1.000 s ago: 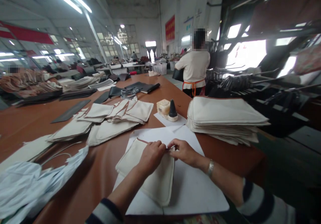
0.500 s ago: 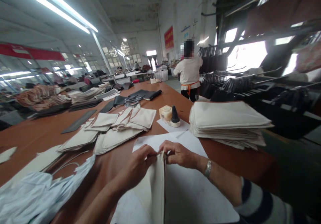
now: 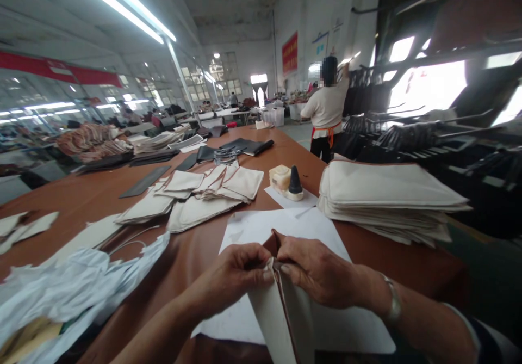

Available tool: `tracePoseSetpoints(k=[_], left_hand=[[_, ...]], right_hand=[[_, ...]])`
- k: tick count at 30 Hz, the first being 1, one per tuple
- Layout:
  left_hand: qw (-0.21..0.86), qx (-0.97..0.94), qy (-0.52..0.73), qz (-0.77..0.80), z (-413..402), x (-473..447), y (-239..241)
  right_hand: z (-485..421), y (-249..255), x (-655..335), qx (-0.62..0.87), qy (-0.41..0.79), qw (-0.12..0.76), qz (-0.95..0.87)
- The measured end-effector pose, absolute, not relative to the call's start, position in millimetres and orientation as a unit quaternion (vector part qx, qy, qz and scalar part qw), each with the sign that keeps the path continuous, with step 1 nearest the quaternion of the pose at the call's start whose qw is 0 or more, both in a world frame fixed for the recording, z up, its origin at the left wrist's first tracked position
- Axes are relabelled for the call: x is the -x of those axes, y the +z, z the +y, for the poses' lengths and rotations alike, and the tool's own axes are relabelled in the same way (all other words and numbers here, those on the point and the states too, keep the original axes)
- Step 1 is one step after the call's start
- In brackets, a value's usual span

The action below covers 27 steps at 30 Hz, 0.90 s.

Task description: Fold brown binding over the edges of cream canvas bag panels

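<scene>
A cream fabric panel [image 3: 281, 315] with a brown edge stands folded between my hands, its seam facing me and its lower end running out of view. My left hand [image 3: 244, 269] pinches the top corner from the left, thumb toward me. From the other side my right hand [image 3: 322, 269], with a metal bracelet at the wrist, grips the same corner. A brown flap pokes up between the fingertips. Beneath lies white paper [image 3: 240, 320] on the brown table. Just beyond is a yellowish glue bottle [image 3: 280, 178] beside a black cone-shaped cap [image 3: 294, 182].
A tall stack of cream panels [image 3: 379, 187] stands to the right, and smaller cream pieces [image 3: 204, 195] lie left of centre. Crumpled pale cloth [image 3: 81, 277] covers the near left. Black pieces [image 3: 244, 147] lie farther back. A person [image 3: 326, 108] stands past the table by hanging dark goods.
Both hands have come nearer, and the panel's top corner has turned so the brown flap shows. The view has shifted a little left. The person beyond has raised an arm.
</scene>
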<state>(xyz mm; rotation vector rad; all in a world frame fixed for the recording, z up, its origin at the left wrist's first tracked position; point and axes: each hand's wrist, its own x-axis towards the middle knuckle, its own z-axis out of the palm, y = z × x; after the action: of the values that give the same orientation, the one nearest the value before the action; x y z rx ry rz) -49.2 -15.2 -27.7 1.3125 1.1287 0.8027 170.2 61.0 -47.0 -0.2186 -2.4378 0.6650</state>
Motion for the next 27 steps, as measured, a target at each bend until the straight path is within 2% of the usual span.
tracePoseSetpoints(k=[8,10,13,15,21,27], left_hand=[[0.629,-0.549,0.299,0.463,-25,34,-27],[0.630,-0.542,0.306,0.465,-25,31,-26],[0.641,-0.525,0.322,0.458,-23,29,-28],[0.653,-0.511,0.330,0.452,-21,28,-28],[0.668,-0.459,0.352,0.469,-23,16,-28],[0.627,-0.491,0.343,0.498,-33,8,-25]], right_hand=[[58,-48,-186,0.118,0.475,0.213,-0.846],[58,-42,-188,0.115,0.477,0.199,-0.848],[55,-35,-191,0.116,0.418,0.207,-0.877],[52,-33,-191,0.132,0.431,0.199,-0.870],[47,-40,-186,0.214,0.643,0.159,-0.718],[42,-38,-185,0.200,0.590,0.207,-0.754]])
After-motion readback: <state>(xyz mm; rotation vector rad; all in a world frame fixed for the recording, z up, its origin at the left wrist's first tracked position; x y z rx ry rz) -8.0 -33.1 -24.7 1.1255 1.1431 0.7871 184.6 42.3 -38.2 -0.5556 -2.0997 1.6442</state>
